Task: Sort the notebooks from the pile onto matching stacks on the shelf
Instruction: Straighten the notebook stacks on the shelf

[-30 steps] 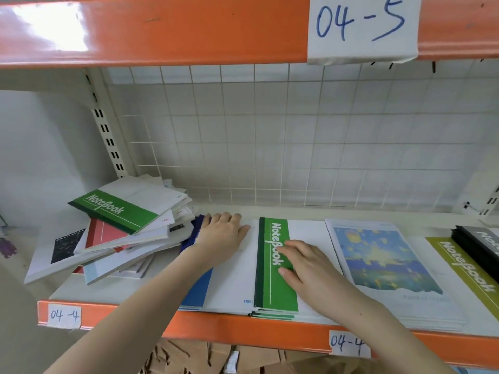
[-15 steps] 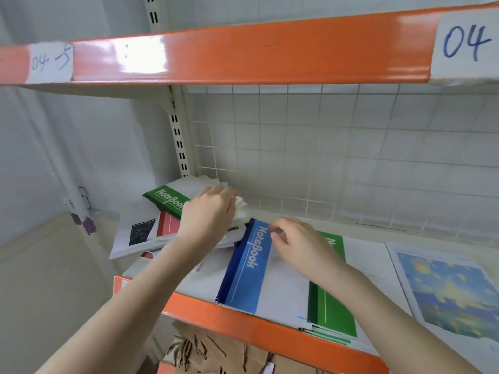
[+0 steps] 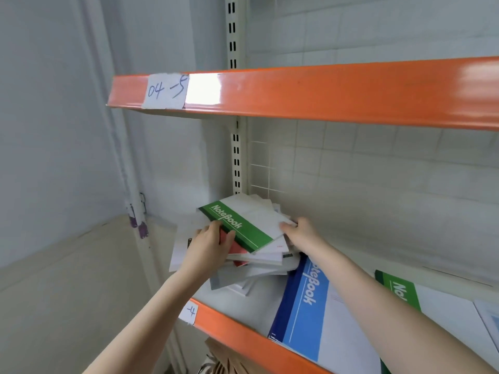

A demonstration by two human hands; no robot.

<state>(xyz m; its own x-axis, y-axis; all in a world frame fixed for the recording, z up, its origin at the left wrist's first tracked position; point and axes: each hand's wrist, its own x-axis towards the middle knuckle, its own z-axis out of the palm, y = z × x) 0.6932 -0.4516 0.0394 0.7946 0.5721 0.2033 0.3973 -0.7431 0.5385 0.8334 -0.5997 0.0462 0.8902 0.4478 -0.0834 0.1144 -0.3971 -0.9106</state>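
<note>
Hands that a second ago were pressing flat on the sorted stacks have come over to the loose pile at the left end of the shelf. The left hand now curls round the near edge of the top green notebook, thumb on the cover and fingers underneath, while the right hand pinches its far right corner; both have hold of that one book and neither is free. From this I judge that the last placement is finished and a fresh pick is under way, with the green book probably bound for the green stack showing further right, past the blue notebook that lies flat just beside the pile. The green notebook is thin and rectangular, a glossy white cover with a green band and white lettering along the spine side, and it sits tilted on the heap. Under it the pile is ragged: slim soft-covered books fanned at odd angles, one with a red cover peeking out by the left hand, white page edges showing. The shelf lip is smooth, shiny orange metal, and a white wire grid backs the bay.
</note>
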